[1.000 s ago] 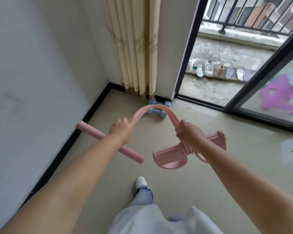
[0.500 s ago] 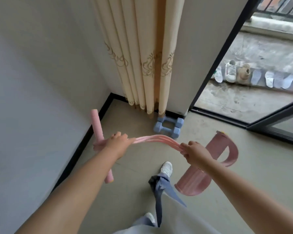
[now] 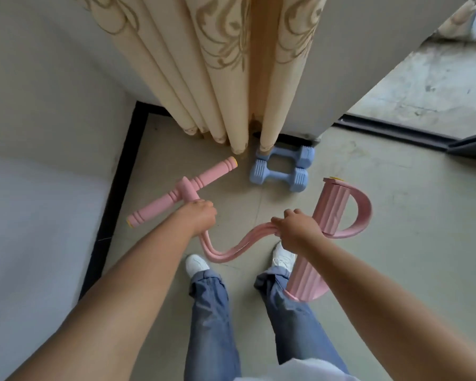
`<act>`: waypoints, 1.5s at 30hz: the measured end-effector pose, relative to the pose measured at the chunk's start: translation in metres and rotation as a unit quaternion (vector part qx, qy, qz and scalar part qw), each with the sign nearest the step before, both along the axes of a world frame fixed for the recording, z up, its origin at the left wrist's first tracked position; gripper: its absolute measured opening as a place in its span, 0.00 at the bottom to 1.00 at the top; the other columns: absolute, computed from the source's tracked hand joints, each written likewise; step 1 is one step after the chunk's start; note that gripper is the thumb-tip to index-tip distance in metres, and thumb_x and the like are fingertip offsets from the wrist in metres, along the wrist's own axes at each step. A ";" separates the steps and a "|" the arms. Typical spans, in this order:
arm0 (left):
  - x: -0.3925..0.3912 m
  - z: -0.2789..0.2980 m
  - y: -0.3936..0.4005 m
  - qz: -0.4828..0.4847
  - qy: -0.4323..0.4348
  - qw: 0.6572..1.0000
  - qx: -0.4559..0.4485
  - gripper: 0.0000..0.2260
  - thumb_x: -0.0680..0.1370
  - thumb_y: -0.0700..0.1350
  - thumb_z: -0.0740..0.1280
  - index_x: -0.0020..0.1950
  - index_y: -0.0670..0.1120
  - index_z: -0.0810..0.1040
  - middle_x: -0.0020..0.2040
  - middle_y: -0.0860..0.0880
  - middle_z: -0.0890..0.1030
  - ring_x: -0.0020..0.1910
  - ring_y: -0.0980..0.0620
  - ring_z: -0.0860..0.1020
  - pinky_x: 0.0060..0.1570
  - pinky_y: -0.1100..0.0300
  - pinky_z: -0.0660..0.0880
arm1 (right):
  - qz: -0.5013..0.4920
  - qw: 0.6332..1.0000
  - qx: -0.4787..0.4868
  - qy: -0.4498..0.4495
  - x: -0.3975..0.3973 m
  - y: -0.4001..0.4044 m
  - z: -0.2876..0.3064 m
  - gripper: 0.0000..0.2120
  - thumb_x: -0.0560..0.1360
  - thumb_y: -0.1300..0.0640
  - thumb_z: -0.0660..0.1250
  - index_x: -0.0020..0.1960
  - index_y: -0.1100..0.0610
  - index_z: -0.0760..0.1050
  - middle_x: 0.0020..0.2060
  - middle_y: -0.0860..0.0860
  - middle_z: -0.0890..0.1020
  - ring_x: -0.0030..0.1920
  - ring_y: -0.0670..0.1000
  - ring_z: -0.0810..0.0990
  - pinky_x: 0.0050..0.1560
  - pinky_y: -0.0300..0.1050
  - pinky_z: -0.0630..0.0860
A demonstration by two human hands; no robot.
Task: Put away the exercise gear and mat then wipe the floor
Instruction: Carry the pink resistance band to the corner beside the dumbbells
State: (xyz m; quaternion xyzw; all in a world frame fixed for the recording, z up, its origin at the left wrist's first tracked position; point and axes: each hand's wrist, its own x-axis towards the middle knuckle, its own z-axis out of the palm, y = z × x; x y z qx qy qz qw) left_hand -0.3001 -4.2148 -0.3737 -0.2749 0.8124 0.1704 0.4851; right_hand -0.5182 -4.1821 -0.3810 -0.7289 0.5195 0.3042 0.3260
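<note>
standing at the floor's (image 3: pixel 396 215) corner by the curtain (image 3: pixel 226 78). left hand (image 3: pixel 198 215) curled, fingers clamped on the pink bands (image 3: pixel 231 248) just below the t-shaped foam handle (image 3: pixel 176 193), held off the floor near the black skirting (image 3: pixel 116 188). right hand (image 3: pixel 297 229) gripping the bands' other end, fingers closed round them beside the ribbed pink foot pedal (image 3: pixel 330 210), strap loop (image 3: pixel 360 213) curving outward. bands sagging slack between both hands. two blue dumbbells (image 3: pixel 283 169) lying side by side on the floor at the curtain's foot. white shoes (image 3: pixel 195 265) and jeans (image 3: pixel 212 312) below.
</note>
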 end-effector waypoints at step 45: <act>0.018 -0.462 -0.141 0.564 0.250 0.739 -0.270 0.19 0.78 0.40 0.61 0.68 0.39 0.66 0.67 0.37 0.71 0.65 0.38 0.72 0.62 0.52 0.70 | -0.172 0.980 -0.085 -0.050 0.051 -0.047 -0.448 0.14 0.74 0.52 0.60 0.55 0.55 0.77 0.46 0.56 0.81 0.49 0.59 0.81 0.38 0.42 0.69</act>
